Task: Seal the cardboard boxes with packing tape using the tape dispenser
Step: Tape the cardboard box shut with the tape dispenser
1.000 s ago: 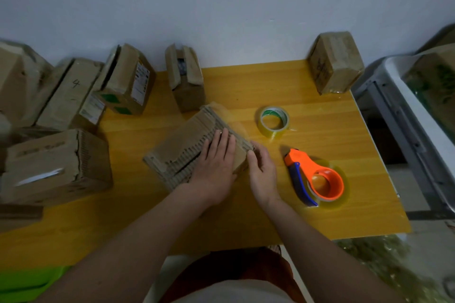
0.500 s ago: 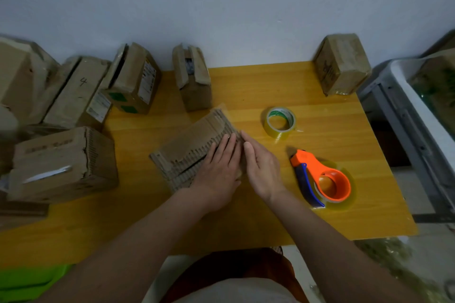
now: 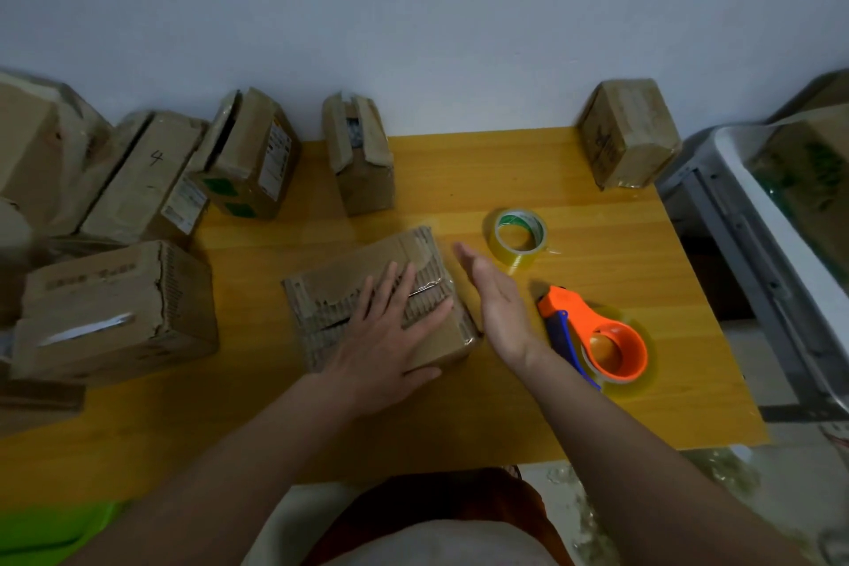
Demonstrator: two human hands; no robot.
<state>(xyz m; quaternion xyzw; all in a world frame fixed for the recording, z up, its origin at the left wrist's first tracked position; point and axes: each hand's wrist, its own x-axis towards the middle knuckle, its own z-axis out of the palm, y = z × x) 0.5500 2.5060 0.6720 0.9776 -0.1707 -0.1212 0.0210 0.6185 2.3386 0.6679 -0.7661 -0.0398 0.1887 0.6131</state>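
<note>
While left hand presses the box flat, right hand (fingers straight) blocks the dispenser.

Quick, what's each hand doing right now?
Left hand: open, pressing flat on the cardboard box.
Right hand: open, holding nothing.

Your box sits mid-table. The dispenser lies at its three o'clock. The tape roll lies at two o'clock.

Orange tape dispenser, blue handle. Yellowish clear tape roll, green-white core. Brown boxes; yellow-orange wood-grain table. White wall.
</note>
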